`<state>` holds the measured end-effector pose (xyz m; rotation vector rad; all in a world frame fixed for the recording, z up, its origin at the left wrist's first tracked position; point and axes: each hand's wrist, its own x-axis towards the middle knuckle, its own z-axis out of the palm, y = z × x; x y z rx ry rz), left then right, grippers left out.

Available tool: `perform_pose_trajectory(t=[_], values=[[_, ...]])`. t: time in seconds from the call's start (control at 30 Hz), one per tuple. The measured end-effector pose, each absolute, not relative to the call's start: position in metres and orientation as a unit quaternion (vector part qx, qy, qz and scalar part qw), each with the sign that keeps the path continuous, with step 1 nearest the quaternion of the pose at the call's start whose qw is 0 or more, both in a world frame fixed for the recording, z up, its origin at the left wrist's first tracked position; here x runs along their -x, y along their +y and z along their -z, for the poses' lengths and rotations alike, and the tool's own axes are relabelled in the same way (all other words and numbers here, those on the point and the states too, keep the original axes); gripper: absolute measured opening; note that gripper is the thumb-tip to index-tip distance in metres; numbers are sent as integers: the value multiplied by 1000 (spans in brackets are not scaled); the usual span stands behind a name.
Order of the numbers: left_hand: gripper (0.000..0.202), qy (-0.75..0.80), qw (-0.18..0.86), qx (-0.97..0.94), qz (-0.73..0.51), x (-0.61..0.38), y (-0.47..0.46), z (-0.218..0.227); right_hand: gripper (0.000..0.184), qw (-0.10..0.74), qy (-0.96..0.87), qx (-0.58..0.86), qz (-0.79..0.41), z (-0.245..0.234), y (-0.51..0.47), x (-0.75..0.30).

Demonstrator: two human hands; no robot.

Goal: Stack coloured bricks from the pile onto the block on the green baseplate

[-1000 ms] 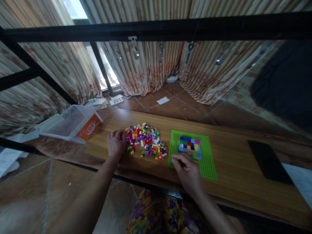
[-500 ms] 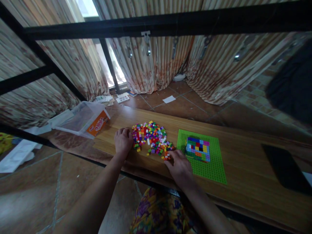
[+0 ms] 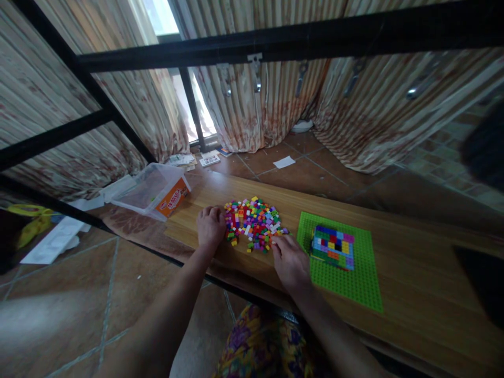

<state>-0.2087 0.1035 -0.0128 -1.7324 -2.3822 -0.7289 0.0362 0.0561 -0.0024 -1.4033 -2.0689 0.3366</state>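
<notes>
A loose pile of small colourful toy bricks [image 3: 255,223] lies on the wooden bench top. My left hand [image 3: 211,227] rests against the pile's left edge, its fingers curled inward; whatever is under them is hidden. At the pile's right edge is my right hand [image 3: 291,262], thumb and fingers drawn together among the nearest bricks. A bit of orange shows by its fingertips, too small to make out. To the right lies a green studded baseplate [image 3: 350,291], bearing a low, roughly square build of multicoloured bricks [image 3: 334,248].
A clear plastic bin [image 3: 147,191] with an orange label stands at the bench's left end. A dark flat object [image 3: 482,278] lies far right. Black metal bars [image 3: 275,44] cross the view beyond the bench. Papers [image 3: 284,162] lie on the tiled floor near the curtains.
The camera view has shifted, so the scene sits farther right. Orange bricks that showed beside my right thumb are no longer visible there; my right fingers are closer together. My left hand stays beside the pile.
</notes>
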Motion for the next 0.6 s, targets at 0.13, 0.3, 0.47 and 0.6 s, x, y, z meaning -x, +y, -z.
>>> perform_pose_trajectory(t=[0.13,0.3,0.47,0.6], values=[[28,-782,53,572,243,209,104,13,21,303,-815,472,-142,-3,55,-24],[32,-781,59,575,236,210,104,12,15,257,-835,469,-127,-4,60,-9],[33,-778,73,581,228,212,105,12,14,243,-836,474,-134,-7,61,-7],[34,-776,77,583,228,214,106,13,12,293,-813,471,-177,-13,56,-11]])
